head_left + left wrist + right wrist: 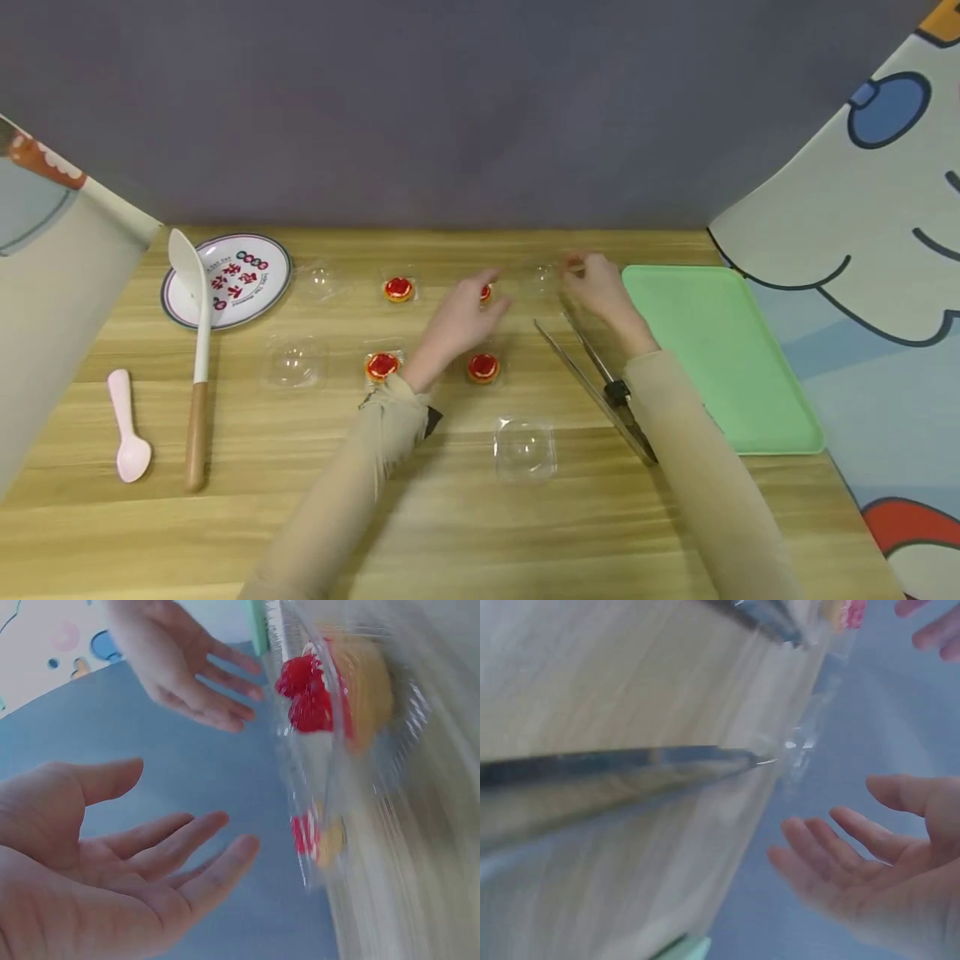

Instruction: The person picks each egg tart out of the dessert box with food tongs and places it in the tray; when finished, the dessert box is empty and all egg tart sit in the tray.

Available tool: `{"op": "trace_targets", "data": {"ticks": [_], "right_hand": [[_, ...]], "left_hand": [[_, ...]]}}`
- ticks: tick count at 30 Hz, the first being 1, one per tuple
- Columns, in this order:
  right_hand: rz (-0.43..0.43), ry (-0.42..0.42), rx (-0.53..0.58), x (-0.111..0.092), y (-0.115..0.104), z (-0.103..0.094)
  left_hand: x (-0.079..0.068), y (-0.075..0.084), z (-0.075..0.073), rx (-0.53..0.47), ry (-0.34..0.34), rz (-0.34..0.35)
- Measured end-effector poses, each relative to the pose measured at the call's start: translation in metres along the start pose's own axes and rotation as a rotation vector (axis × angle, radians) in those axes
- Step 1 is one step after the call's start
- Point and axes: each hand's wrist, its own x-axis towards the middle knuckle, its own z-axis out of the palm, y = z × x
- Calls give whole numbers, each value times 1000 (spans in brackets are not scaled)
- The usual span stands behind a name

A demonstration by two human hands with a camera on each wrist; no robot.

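Observation:
My left hand (465, 315) hovers over a small red-topped tart (486, 293) in a transparent plastic box, partly covering it in the head view. Its fingers are spread and hold nothing, as the left wrist view shows beside a boxed tart (360, 694). Near the table's far edge, my right hand (600, 287) is close to a transparent plastic lid or box (543, 279), fingers relaxed and nothing in them. Metal tongs (592, 383) lie spread beneath the right forearm. Other tarts (398, 289) sit left of and nearer than the left hand.
A green tray (720, 358) lies at the right. Several transparent plastic pieces (525, 450) are spread over the wooden table (465, 533). At the left are a printed plate (258, 287), a white ladle (201, 350) with its wooden handle, and a pink spoon (129, 429). A grey wall stands behind.

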Motion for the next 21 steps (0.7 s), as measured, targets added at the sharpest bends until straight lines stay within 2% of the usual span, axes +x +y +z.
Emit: {"op": "trace_targets", "data": {"ticks": [4, 7, 14, 21], "right_hand": [[-74, 24, -30, -16, -5, -8], [-119, 30, -67, -33, -5, -15], [-158, -26, -107, -84, 10, -13], [-189, -50, -168, -125, 36, -1]], "left_hand": [[-22, -9, -13, -181, 50, -11], [-38, -15, -17, -291, 62, -25], [-68, -31, -10, -358, -17, -109], [-82, -46, -2, -393, -35, -159]]}}
